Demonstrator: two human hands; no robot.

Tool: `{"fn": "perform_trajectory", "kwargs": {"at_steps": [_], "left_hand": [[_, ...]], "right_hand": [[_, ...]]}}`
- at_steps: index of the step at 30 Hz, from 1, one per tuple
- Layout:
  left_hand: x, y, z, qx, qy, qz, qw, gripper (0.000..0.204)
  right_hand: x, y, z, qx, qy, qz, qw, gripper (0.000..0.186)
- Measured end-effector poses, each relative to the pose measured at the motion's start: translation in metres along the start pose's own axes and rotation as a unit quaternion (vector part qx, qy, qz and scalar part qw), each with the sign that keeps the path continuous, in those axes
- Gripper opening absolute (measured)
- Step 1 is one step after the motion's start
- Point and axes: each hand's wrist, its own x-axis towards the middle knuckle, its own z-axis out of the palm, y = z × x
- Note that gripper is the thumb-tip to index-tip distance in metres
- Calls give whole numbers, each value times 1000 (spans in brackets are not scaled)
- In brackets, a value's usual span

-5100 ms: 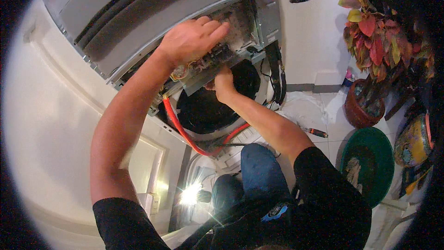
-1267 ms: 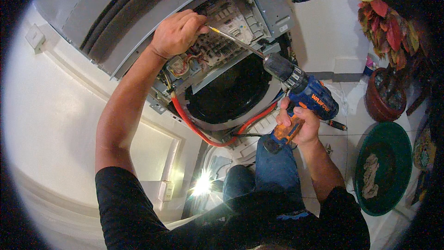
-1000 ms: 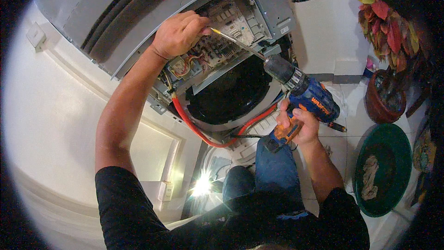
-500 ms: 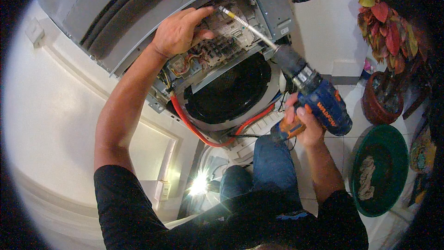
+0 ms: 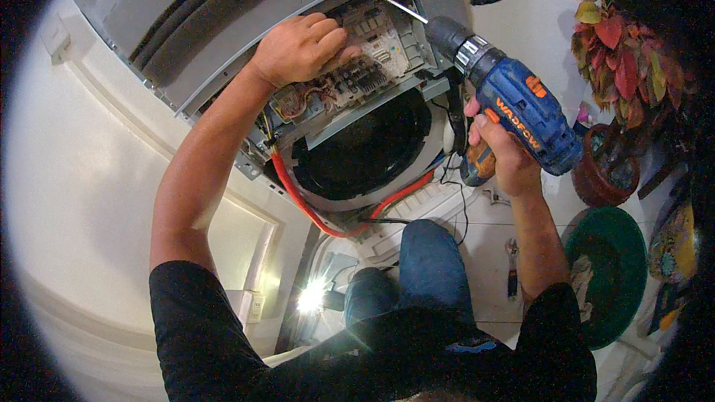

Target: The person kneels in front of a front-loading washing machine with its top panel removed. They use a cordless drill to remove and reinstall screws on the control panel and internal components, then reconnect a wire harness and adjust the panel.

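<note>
My right hand (image 5: 500,134) is wrapped round the grip of a blue-and-orange cordless drill (image 5: 521,104). The drill's long thin bit (image 5: 398,6) points up and left, its tip at the grey metal edge above a circuit board (image 5: 372,48); whether it touches a screw is too small to tell. My left hand (image 5: 302,48) rests at that edge, left of the tip, with fingers curled in over the board. What those fingers hold, if anything, is hidden. Board and wires sit in an opened grey appliance (image 5: 223,37), above a round black opening (image 5: 365,149).
An orange hose (image 5: 298,197) loops below the opening. On the tiled floor lie a wrench (image 5: 512,268), a green basin (image 5: 625,275) with a cloth in it, and a potted plant (image 5: 607,171). A bright lamp (image 5: 313,296) shines near my knees (image 5: 436,268).
The drill has moved slightly up, bringing its bit tip to the metal edge. My left hand's fingers, stretched out before, are now curled in.
</note>
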Motion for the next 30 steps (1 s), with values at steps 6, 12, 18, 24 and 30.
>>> {"fn": "perform_trajectory", "kwargs": {"at_steps": [6,12,18,24,30], "left_hand": [[-1,-1,3,16,12,-6,1000,25],[-4,-3,6,28,-1,-10,1000,23],[-7,-4,6,21,-6,-14,1000,21],[-6,-3,5,23,-12,-10,1000,20],[-5,-5,8,28,16,6,999,21]], "right_hand": [[2,-2,3,-17,11,-27,999,10],[4,-9,6,-23,2,18,1000,9],[3,-17,3,-40,-9,-7,999,9],[1,-16,6,-48,13,-19,999,11],[6,-17,5,-55,-2,-22,998,10]]}}
